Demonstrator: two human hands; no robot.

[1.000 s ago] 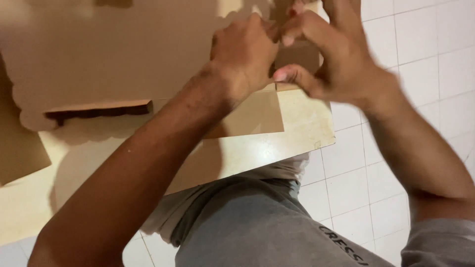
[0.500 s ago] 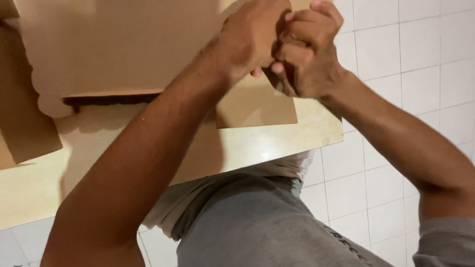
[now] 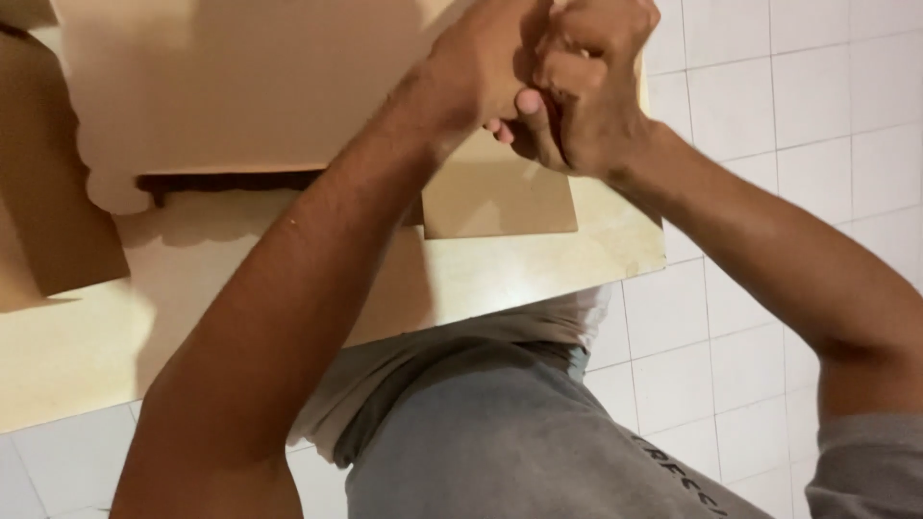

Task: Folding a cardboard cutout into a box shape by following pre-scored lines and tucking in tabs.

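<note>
Over table [image 3: 538, 279], 2 hands, left hand [image 3: 486, 67] & right hand [image 3: 586, 91], grip 1 cardboard box [image 3: 240, 86].

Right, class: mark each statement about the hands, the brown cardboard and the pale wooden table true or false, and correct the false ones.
1. Both hands meet at the top of the view. True: left hand and right hand press together.
2. A flat brown cardboard flap lies on the pale wooden table. True.
3. The floor is dark carpet. False: it is a white tiled floor.
4. The right hand rests on the grey trousers. False: it is up over the table.
</note>
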